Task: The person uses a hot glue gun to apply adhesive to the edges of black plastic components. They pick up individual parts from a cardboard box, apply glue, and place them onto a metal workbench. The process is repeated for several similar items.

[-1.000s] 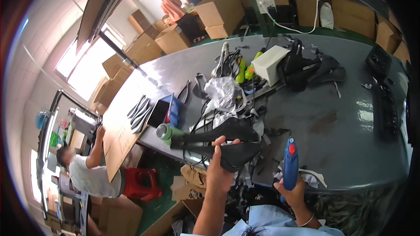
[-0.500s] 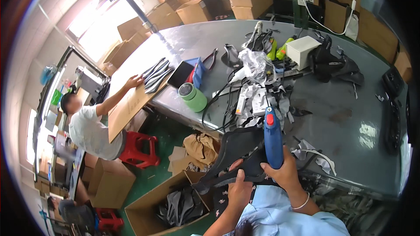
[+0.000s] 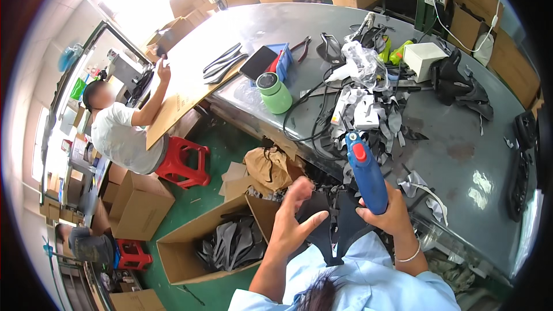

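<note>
In my right hand (image 3: 389,214) is a blue handheld tool (image 3: 368,179) with a red button. Its thin tip points away from me toward the scraps on the table. My left hand (image 3: 294,219) is open, thumb and fingers apart, with nothing seen in it. Below and between my hands a black shaped piece with gaps (image 3: 334,230) lies against my lap, partly hidden behind the left hand and the tool. Whether my right fingers also touch this piece cannot be made out.
Grey and white scraps (image 3: 397,124), black cables and a white box (image 3: 423,60) lie on the grey table (image 3: 449,178). A green flask (image 3: 273,93) stands near its left edge. An open carton (image 3: 178,256) of dark pieces sits on the floor. At left, another person sits by a cardboard sheet (image 3: 178,101).
My left hand has let go of the black piece and opened. The piece has dropped lower, toward my lap. The tool remains in my right hand. The other person's arm has lifted off the grey strips.
</note>
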